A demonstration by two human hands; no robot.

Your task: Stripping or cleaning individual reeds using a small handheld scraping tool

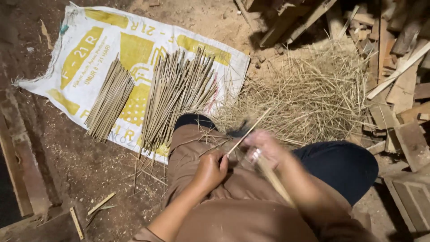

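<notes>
Whittling step: left hand [209, 171] closed around thin stick [248, 131]; right hand [264, 145] blurred, gripping a knife handle [273, 179]. Next likely needs steady strokes, finished stick onto sack [89, 49] piles.

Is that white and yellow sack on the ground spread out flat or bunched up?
Spread flat. The sack lies open on the dirt, with two piles of thin sticks lying on it.

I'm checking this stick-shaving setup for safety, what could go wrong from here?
1. The left hand grips the thin stick close to the fast, blurred right hand, which seems to hold a tool; a slip could nick the fingers.
2. The work happens over the lap, so a slip could hit the thigh.
3. The shavings pile beside the knee could hide splinters.
</notes>
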